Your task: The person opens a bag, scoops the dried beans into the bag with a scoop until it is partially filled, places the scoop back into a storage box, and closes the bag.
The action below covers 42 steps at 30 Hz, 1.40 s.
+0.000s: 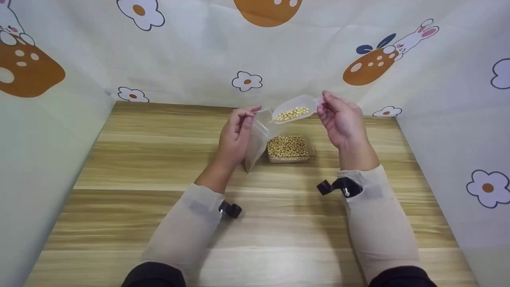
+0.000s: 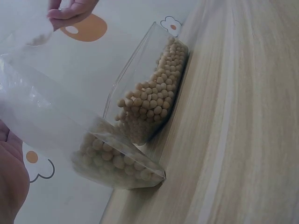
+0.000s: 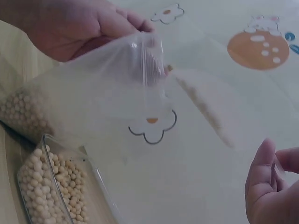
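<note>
My left hand [image 1: 235,133] grips the upper edge of a clear zip bag [image 1: 259,139], whose mouth faces right. Soybeans [image 2: 117,161] fill the bag's bottom corner, which touches the table in the left wrist view. With thumb and fingers my right hand [image 1: 344,121] pinches the handle of a translucent scoop [image 1: 305,100]. Pale soybeans [image 1: 293,114] lie in the scoop, and its lip tilts down at the bag's mouth. Below the scoop stands a clear rectangular container [image 1: 289,160] heaped with soybeans [image 1: 287,145], just right of the bag.
Everything stands on a wood-grain table [image 1: 151,151]. Behind it hangs a pale curtain [image 1: 191,52] printed with flowers and rabbits, and similar walls close off both sides. A black wrist camera [image 1: 231,209] is strapped to the left sleeve, another camera [image 1: 344,187] to the right.
</note>
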{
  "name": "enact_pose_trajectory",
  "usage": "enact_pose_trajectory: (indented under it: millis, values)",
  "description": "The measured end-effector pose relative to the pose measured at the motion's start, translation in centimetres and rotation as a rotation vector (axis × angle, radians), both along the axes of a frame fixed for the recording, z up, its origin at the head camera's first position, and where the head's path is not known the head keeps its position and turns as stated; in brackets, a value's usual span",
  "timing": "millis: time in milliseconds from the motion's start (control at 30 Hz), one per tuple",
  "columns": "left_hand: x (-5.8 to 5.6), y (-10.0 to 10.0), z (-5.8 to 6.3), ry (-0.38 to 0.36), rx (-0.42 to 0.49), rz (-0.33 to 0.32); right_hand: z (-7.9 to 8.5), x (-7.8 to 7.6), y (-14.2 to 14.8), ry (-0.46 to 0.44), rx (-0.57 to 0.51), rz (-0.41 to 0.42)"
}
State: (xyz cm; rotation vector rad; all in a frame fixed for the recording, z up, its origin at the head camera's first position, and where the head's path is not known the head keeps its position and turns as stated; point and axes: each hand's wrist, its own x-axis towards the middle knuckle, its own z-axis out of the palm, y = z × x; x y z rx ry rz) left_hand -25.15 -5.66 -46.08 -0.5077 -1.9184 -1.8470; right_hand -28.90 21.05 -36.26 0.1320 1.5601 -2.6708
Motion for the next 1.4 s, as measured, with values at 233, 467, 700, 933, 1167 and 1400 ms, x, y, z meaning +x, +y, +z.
enact_pose_trajectory:
  millis: [233, 467, 700, 933, 1167, 1400]
  values:
    - [0.1, 0.0, 0.0, -0.016, 0.012, -0.013, 0.9, 1.1, -1.8, 0.095, 0.114, -0.052]
    - [0.1, 0.0, 0.1, 0.005, 0.018, -0.014, 1.1, 1.7, -2.5, 0.18, 0.138, -0.056]
    - [0.1, 0.0, 0.1, -0.006, 0.015, -0.01, 1.0, 1.6, -1.9, 0.183, 0.135, -0.067]
    - [0.2, 0.0, 0.1, -0.003, 0.001, 0.003, 0.9, 1.2, -0.4, 0.155, 0.1, -0.086]
    - [0.1, 0.0, 0.0, 0.019, 0.002, 0.002, 0.4, 0.7, 1.7, 0.12, 0.054, -0.123]
    - [0.0, 0.0, 0.0, 0.017, 0.0, 0.002, -1.5, -0.2, 3.1, 0.07, 0.058, -0.136]
